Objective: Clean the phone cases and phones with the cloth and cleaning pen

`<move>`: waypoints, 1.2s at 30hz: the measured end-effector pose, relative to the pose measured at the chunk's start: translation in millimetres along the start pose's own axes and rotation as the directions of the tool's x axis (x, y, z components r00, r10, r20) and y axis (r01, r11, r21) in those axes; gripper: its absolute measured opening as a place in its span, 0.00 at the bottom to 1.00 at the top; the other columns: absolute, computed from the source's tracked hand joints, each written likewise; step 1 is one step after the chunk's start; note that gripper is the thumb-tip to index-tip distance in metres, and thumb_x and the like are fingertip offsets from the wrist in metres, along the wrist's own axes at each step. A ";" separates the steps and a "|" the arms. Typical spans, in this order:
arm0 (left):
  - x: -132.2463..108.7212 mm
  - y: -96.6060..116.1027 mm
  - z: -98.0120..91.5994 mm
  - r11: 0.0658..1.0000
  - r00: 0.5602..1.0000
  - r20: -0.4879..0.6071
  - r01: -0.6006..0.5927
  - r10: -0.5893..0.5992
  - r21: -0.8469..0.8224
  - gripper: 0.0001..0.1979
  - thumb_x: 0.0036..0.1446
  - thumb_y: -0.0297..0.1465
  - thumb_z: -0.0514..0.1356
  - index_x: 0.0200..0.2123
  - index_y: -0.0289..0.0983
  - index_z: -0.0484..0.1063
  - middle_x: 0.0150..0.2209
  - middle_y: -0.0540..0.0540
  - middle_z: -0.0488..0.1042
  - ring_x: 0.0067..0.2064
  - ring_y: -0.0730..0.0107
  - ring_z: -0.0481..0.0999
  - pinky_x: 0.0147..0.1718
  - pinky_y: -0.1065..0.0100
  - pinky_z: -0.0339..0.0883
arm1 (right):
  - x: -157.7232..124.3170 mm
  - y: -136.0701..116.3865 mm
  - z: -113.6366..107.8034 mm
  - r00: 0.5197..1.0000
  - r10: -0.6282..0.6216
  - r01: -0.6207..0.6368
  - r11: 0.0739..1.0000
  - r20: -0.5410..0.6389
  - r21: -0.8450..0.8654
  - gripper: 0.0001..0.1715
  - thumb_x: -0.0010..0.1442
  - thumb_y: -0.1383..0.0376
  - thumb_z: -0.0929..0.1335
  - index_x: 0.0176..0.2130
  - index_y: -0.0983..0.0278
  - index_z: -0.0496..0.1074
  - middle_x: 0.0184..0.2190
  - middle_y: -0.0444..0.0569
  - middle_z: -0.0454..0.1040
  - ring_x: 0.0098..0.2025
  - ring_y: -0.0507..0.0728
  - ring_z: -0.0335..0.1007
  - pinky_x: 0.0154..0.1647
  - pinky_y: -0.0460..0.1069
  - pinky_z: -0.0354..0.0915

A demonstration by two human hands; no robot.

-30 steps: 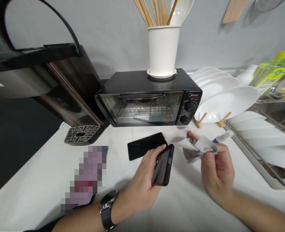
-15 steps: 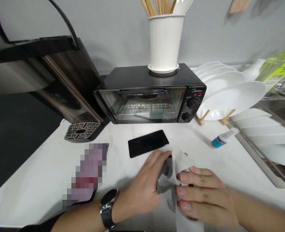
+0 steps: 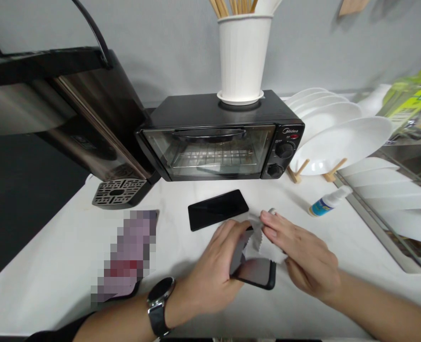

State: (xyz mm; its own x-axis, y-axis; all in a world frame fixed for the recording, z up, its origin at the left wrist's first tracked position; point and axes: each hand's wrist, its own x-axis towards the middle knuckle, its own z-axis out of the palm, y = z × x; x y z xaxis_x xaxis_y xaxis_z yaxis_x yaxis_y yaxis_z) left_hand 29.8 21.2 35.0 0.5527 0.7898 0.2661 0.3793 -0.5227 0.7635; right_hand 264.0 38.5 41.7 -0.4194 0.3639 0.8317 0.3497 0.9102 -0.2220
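Observation:
My left hand [image 3: 214, 273] grips a black phone [image 3: 256, 274] by its left edge, holding it low over the white counter [image 3: 61, 266]. My right hand [image 3: 299, 254] lies over the phone's upper part, fingers stretched flat and pressing a small grey cleaning cloth [image 3: 256, 240] against the screen. A second black phone [image 3: 217, 216] lies flat on the counter just beyond my hands. A small white spray bottle [image 3: 326, 203] with a blue label lies on its side to the right.
A black toaster oven [image 3: 217, 137] stands at the back with a white utensil holder [image 3: 242, 57] on top. White plates [image 3: 339, 137] lean in a wooden rack at right. A dark appliance [image 3: 71, 109] stands at left. A blurred item [image 3: 130, 254] lies left of my hand.
My right hand brought the cloth down from beside the phone onto its screen and slid it up the screen. The phone now shows its lower end. The spray bottle came into view.

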 end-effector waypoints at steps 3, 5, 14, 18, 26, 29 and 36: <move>-1.1 -0.7 0.0 1.000 1.000 0.001 0.001 -0.001 -0.016 0.32 0.66 0.33 0.62 0.71 0.44 0.57 0.63 0.37 0.69 0.64 0.47 0.70 0.65 0.44 0.68 | 0.7 -5.9 -6.2 0.990 -0.111 0.110 0.994 0.083 0.018 0.28 0.74 0.72 0.64 0.70 0.67 0.66 0.58 0.53 0.80 0.69 0.58 0.69 0.70 0.54 0.70; -1.6 -0.9 -0.2 0.999 1.000 0.016 0.001 0.000 -0.038 0.34 0.65 0.32 0.62 0.71 0.44 0.57 0.64 0.37 0.69 0.66 0.47 0.69 0.67 0.43 0.65 | 0.8 -8.8 -8.8 0.975 -0.195 0.196 0.981 0.106 0.001 0.22 0.73 0.72 0.67 0.63 0.64 0.74 0.56 0.46 0.82 0.69 0.55 0.69 0.72 0.51 0.66; 3.0 0.9 -1.1 0.999 1.000 -0.007 -0.006 0.006 -0.048 0.32 0.65 0.28 0.61 0.70 0.44 0.58 0.63 0.39 0.69 0.62 0.50 0.71 0.63 0.47 0.68 | 5.0 4.2 -0.4 0.998 -0.059 0.060 0.998 0.014 -0.032 0.32 0.74 0.74 0.64 0.73 0.65 0.62 0.60 0.56 0.78 0.67 0.58 0.72 0.68 0.54 0.70; 2.9 0.7 -1.8 0.999 1.000 -0.011 0.007 -0.008 -0.041 0.33 0.64 0.28 0.62 0.70 0.45 0.59 0.59 0.40 0.71 0.61 0.50 0.71 0.62 0.47 0.69 | 8.2 5.1 3.4 0.999 0.024 -0.024 1.000 -0.025 0.008 0.33 0.73 0.77 0.61 0.73 0.67 0.62 0.64 0.59 0.75 0.66 0.60 0.74 0.65 0.55 0.75; 0.1 1.9 -1.2 0.995 0.999 0.012 -0.043 0.044 -0.091 0.27 0.68 0.36 0.61 0.68 0.43 0.62 0.61 0.38 0.70 0.62 0.49 0.72 0.64 0.46 0.68 | -7.3 -4.6 -6.6 0.982 -0.157 0.149 0.986 0.107 0.080 0.30 0.73 0.69 0.67 0.70 0.53 0.67 0.57 0.43 0.82 0.64 0.56 0.76 0.68 0.53 0.71; 0.7 2.5 -1.1 0.993 0.998 0.014 -0.060 0.062 -0.105 0.24 0.68 0.37 0.60 0.65 0.43 0.64 0.59 0.38 0.71 0.61 0.49 0.72 0.63 0.47 0.68 | -10.7 -4.9 -6.1 0.983 -0.154 0.148 0.986 0.095 0.076 0.30 0.71 0.68 0.70 0.68 0.47 0.70 0.56 0.41 0.82 0.61 0.57 0.79 0.67 0.54 0.73; -2.1 -0.5 1.0 1.000 1.000 0.016 0.022 -0.021 -0.022 0.29 0.63 0.31 0.62 0.67 0.42 0.61 0.58 0.38 0.70 0.62 0.47 0.70 0.65 0.44 0.65 | 0.3 6.8 0.4 0.997 -0.075 0.075 0.997 0.013 -0.016 0.31 0.74 0.76 0.63 0.72 0.68 0.62 0.60 0.58 0.78 0.67 0.61 0.72 0.65 0.59 0.75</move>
State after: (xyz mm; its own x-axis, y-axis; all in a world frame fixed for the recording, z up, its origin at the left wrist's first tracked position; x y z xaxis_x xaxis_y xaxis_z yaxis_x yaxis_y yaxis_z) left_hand 29.2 19.4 33.5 0.5558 0.7957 0.2405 0.3745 -0.4980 0.7821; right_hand 265.9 45.0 40.3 -0.4555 0.2976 0.8390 0.3303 0.9317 -0.1511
